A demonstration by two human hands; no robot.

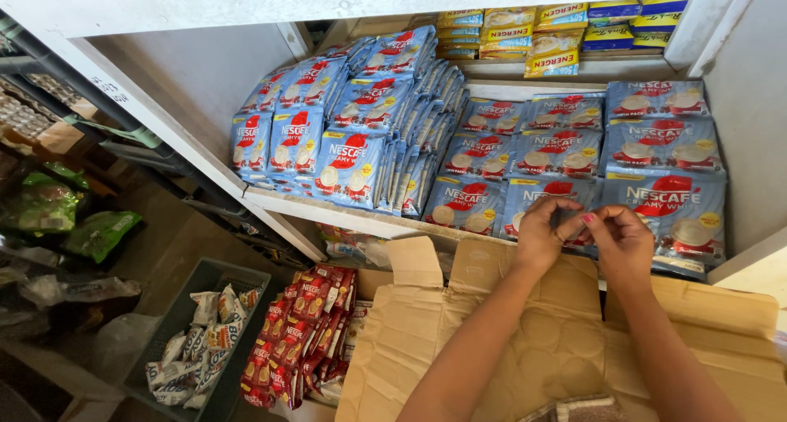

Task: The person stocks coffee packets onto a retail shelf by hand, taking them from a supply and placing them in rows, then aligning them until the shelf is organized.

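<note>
Both hands meet over the front edge of a white shelf [352, 215] stocked with blue sachet packs. The left hand [539, 235] and the right hand [620, 243] have their fingers pinched narrow around something small between them; it is too small and too covered by the fingertips to make out, and it sits just in front of the flat blue packs [566, 155] lying in rows on the right of the shelf. The front pack below the hands is partly hidden by them.

On the left of the shelf, more upright blue packs [348, 164] stand on edge in tight files; the rear ones are lost behind the front ones. On a higher shelf at the back lie yellow packs [525, 36], cut off by the white board above.

Under the forearms a crumpled cardboard box [508, 340] spreads open, its flaps bent; its contents cannot be seen. Beside it to the left, red sachets [299, 332] stand packed together, and further left a grey crate [184, 307] holds white sachets [205, 344]. Green bags [74, 217] lie at the far left, blurred and partly cut off by the frame
</note>
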